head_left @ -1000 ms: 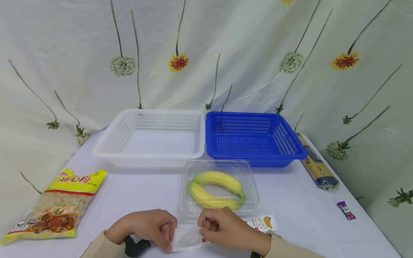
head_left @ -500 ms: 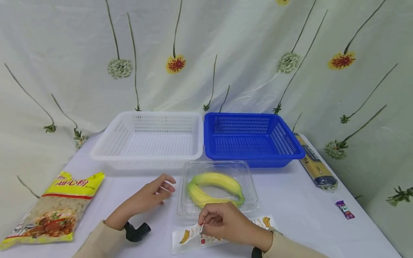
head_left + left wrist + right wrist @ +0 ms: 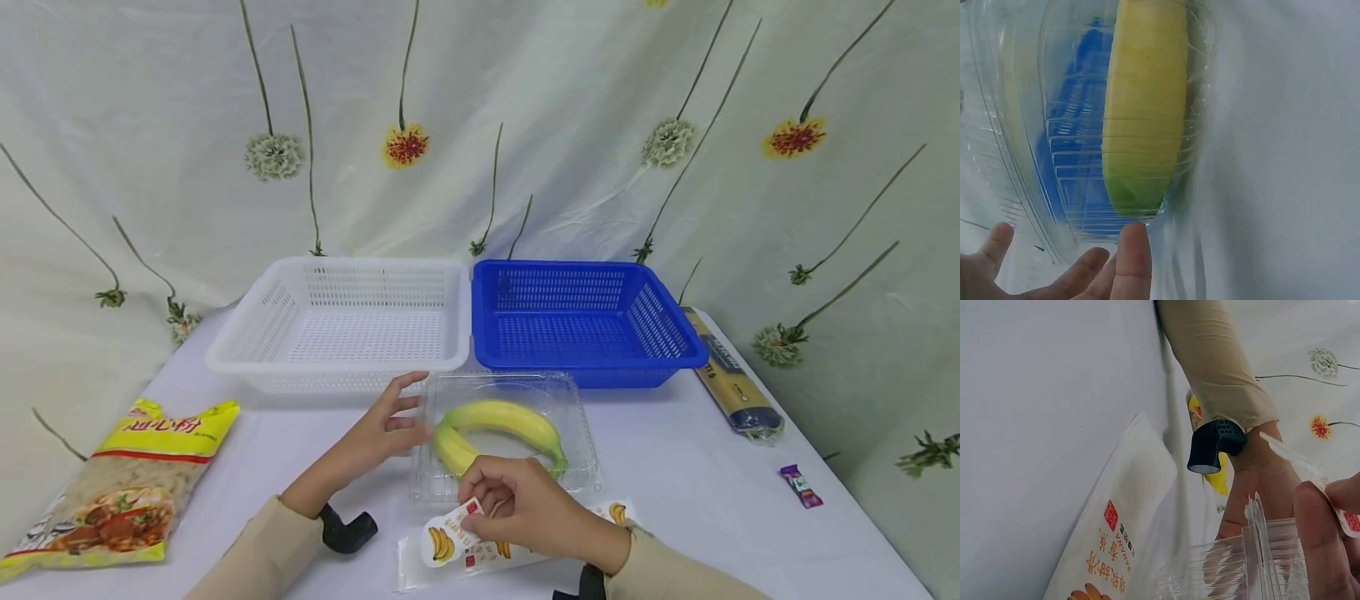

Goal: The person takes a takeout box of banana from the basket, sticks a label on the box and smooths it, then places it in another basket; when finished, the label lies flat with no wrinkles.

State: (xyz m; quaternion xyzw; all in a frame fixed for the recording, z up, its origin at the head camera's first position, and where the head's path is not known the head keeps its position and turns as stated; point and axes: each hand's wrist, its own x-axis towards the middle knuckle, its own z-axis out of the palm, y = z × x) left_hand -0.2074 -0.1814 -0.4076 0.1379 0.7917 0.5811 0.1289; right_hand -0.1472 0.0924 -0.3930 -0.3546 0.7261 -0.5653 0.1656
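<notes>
A clear plastic clamshell box (image 3: 585,450) holds bananas (image 3: 504,410) at the middle of the table. My left hand (image 3: 386,429) reaches along the box's left side with fingers spread, fingertips right at its wall. In the left wrist view, those fingers (image 3: 1134,262) stand beside the box near a banana's green tip. My right hand (image 3: 525,508) pinches a white sticker (image 3: 450,533) printed with bananas between thumb and forefinger, in front of the box. Below it lies a sticker sheet (image 3: 420,575) with more banana labels, partly covered by the right hand.
Behind the box stand a white basket (image 3: 337,365) and a blue basket (image 3: 592,364). A yellow-topped pasta bag (image 3: 127,492) lies at left. At right are a spaghetti pack (image 3: 731,379) and a small purple wrapped snack (image 3: 801,486).
The left hand has let go of the sticker sheet and moved forward to the box's left side. The right hand has peeled a sticker off the sheet and lifted it.
</notes>
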